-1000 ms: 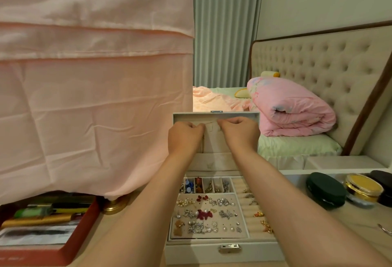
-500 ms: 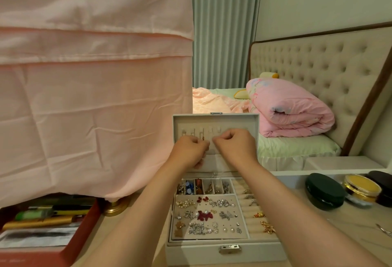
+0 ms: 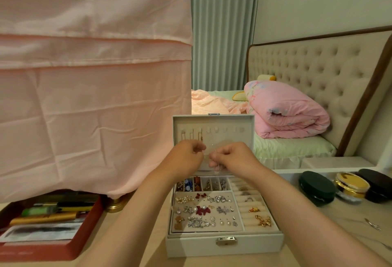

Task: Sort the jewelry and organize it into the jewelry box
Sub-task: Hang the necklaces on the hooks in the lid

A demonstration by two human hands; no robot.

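Here, L hand [image 3: 186, 157] & R hand [image 3: 232, 158] fingers pinch thin chain [image 3: 213, 152], strung btwn them

The left hand [image 3: 186, 157] and right hand [image 3: 234, 158] are bare; both forearms [image 3: 135, 213] are uncovered as far as they show.

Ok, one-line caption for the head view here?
Left hand and right hand pinch a thin chain in front of the raised lid of the jewelry box.
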